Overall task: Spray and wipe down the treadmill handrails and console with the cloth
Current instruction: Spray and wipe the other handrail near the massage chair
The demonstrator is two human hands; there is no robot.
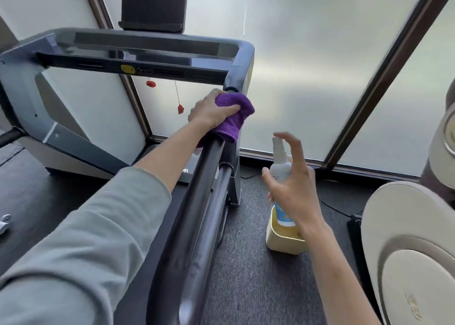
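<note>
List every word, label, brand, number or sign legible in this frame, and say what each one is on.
No text reads clearly.
Spray bottle label, in the right hand: print blurred.
Treadmill base: small pale logo mark, too small to read.
Console yellow sticker: marks illegible.
Beige machine cover: faint embossed marking, unreadable.

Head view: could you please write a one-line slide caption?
Left hand wipes treadmill handrail with purple cloth; right hand holds spray bottle.

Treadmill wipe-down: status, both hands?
Left hand grips purple cloth wrapped on right handrail, near console. Right hand holds spray bottle, index finger raised. Nothing blocking the rail.
</note>
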